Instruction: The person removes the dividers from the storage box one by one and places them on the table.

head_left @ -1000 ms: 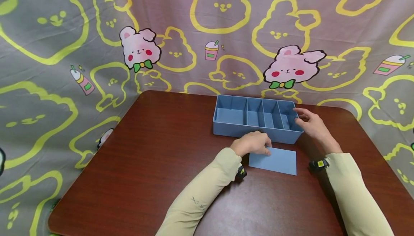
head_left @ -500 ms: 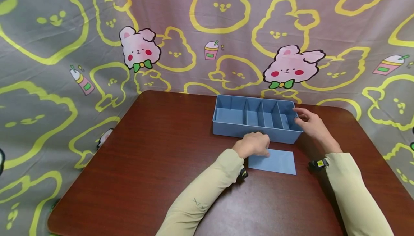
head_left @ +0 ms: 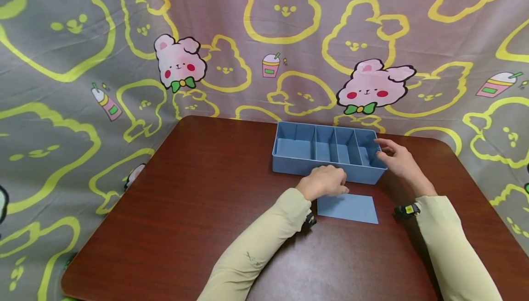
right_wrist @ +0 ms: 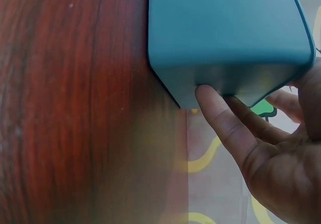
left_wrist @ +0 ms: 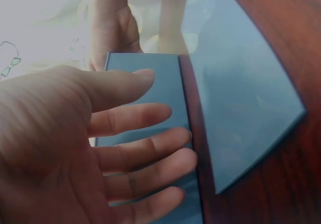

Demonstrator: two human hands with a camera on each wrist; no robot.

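A flat blue rectangular panel (head_left: 348,208) lies on the table in front of a long blue divided box (head_left: 326,169). My left hand (head_left: 324,181) hovers over the panel's far left part, near the box's front wall. In the left wrist view its fingers (left_wrist: 150,146) are loosely extended and hold nothing, with the panel (left_wrist: 246,93) apart from them. At the box's right end is my right hand (head_left: 398,158). In the right wrist view, its fairly straight fingers (right_wrist: 225,121) touch the outer end wall of the box (right_wrist: 225,23); the thumb side lies by the rim.
The box has several compartments split by thin dividers, with no contents visible. It stands near the back edge of the brown table (head_left: 198,191). A patterned cloth curtain (head_left: 231,25) hangs behind and at the sides.
The panel's far edge has come down toward the table as my left hand let go of it. My left hand has shifted slightly; the right hand and box stay put.
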